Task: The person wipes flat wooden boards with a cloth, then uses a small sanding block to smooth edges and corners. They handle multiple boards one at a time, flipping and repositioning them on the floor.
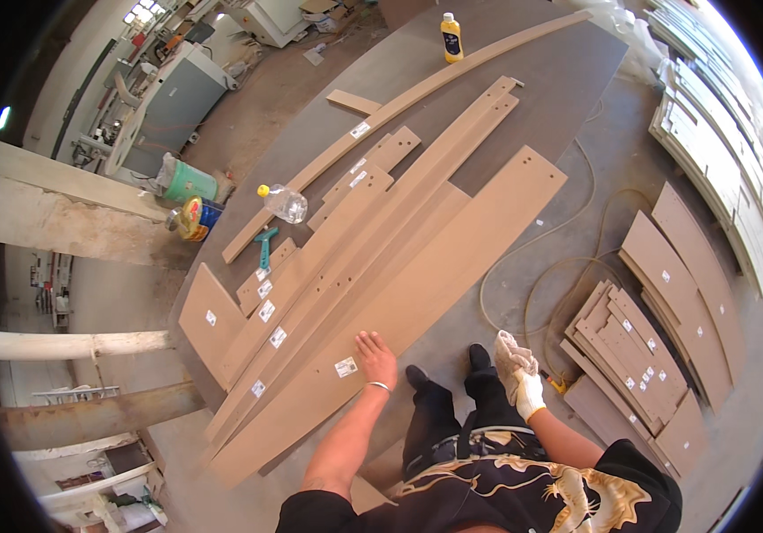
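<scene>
My bare left hand (377,360) lies flat, fingers stretched out, on a long brown board (461,275) beside a white label (346,367). On my right hand (530,394) is a white glove. It is closed round a crumpled greyish-white rag (514,355), held up off to the right of the table. Several other narrow brown boards (333,233) with labels lie side by side beyond the long one, and two holes show near its far end.
On the table (568,67) are a clear bottle (287,204) with a yellow cap, a teal scraper (265,247), a curved strip (381,115) and a yellow bottle (452,40). Stacked boards (639,346) and a hose (541,240) lie on the floor to the right. Buckets (190,180) stand left.
</scene>
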A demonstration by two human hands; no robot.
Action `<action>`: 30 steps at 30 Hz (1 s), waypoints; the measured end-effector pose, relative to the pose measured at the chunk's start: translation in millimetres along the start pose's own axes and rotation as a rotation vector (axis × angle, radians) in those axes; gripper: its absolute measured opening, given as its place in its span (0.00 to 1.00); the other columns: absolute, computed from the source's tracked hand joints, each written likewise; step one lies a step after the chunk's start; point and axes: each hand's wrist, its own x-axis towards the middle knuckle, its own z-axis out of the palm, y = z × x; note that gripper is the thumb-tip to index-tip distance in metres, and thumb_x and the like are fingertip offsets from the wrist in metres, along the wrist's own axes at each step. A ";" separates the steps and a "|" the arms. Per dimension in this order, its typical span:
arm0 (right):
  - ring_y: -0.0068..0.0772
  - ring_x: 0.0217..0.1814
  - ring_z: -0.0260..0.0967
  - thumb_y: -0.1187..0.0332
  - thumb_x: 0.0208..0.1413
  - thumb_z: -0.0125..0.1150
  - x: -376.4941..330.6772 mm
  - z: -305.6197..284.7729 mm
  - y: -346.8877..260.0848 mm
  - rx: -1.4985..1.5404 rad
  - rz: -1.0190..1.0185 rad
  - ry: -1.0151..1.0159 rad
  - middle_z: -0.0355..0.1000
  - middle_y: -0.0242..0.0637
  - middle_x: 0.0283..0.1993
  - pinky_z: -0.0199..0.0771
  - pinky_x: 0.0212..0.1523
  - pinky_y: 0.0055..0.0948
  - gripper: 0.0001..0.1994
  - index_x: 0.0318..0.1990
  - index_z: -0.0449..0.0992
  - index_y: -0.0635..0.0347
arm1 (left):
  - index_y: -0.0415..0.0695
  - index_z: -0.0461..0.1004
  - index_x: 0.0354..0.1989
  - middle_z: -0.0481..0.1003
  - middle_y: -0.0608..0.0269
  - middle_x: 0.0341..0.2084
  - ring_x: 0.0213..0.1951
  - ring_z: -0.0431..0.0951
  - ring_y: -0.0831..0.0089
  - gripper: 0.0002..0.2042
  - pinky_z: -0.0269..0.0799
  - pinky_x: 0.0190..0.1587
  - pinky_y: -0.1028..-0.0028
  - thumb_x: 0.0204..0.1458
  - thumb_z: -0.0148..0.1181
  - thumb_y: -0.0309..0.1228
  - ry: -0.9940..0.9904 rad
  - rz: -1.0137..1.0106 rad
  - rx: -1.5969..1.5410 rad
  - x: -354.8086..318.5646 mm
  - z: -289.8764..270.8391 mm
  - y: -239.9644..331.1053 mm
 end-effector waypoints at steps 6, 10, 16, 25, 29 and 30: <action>0.35 0.67 0.66 0.71 0.65 0.55 37.3 -18.9 -10.8 -0.599 -0.494 0.042 0.75 0.36 0.62 0.62 0.70 0.31 0.17 0.57 0.82 0.55 | 0.39 0.78 0.48 0.82 0.38 0.42 0.45 0.82 0.39 0.16 0.79 0.49 0.48 0.57 0.64 0.37 -0.424 -0.028 -0.486 20.7 -86.1 -80.3; 0.32 0.70 0.65 0.74 0.65 0.55 57.2 -18.7 -27.0 -0.236 -0.448 -0.051 0.73 0.32 0.64 0.60 0.72 0.30 0.16 0.56 0.82 0.56 | 0.40 0.79 0.39 0.82 0.42 0.35 0.40 0.82 0.40 0.17 0.77 0.45 0.49 0.57 0.70 0.43 -0.213 -0.169 -0.769 87.1 -97.5 -152.8; 0.30 0.66 0.68 0.77 0.64 0.59 26.1 -8.3 -29.4 0.205 -0.189 0.162 0.72 0.29 0.65 0.67 0.69 0.30 0.17 0.59 0.81 0.55 | 0.42 0.80 0.48 0.83 0.43 0.44 0.48 0.82 0.43 0.20 0.76 0.51 0.52 0.60 0.68 0.46 -0.338 -0.101 -0.883 153.0 -50.4 -159.5; 0.39 0.74 0.66 0.75 0.67 0.55 -19.1 36.5 -4.3 0.281 -0.085 0.276 0.71 0.35 0.70 0.66 0.75 0.43 0.21 0.66 0.77 0.54 | 0.46 0.82 0.50 0.84 0.48 0.44 0.51 0.83 0.46 0.20 0.76 0.53 0.52 0.62 0.63 0.50 -0.376 -0.137 -0.956 143.7 -9.3 -98.4; 0.41 0.72 0.68 0.72 0.69 0.54 -32.5 70.4 -14.4 0.264 0.000 0.276 0.72 0.37 0.70 0.68 0.73 0.43 0.20 0.66 0.77 0.54 | 0.46 0.83 0.48 0.84 0.48 0.44 0.50 0.82 0.46 0.19 0.76 0.53 0.51 0.61 0.64 0.49 -0.392 -0.225 -1.007 141.5 -19.8 -94.8; 0.42 0.71 0.69 0.72 0.70 0.54 -33.3 77.7 -16.8 0.226 0.008 0.260 0.72 0.37 0.70 0.69 0.73 0.43 0.19 0.66 0.76 0.54 | 0.46 0.83 0.46 0.84 0.48 0.43 0.50 0.82 0.46 0.18 0.76 0.52 0.50 0.61 0.64 0.49 -0.406 -0.226 -1.017 139.1 -22.4 -94.0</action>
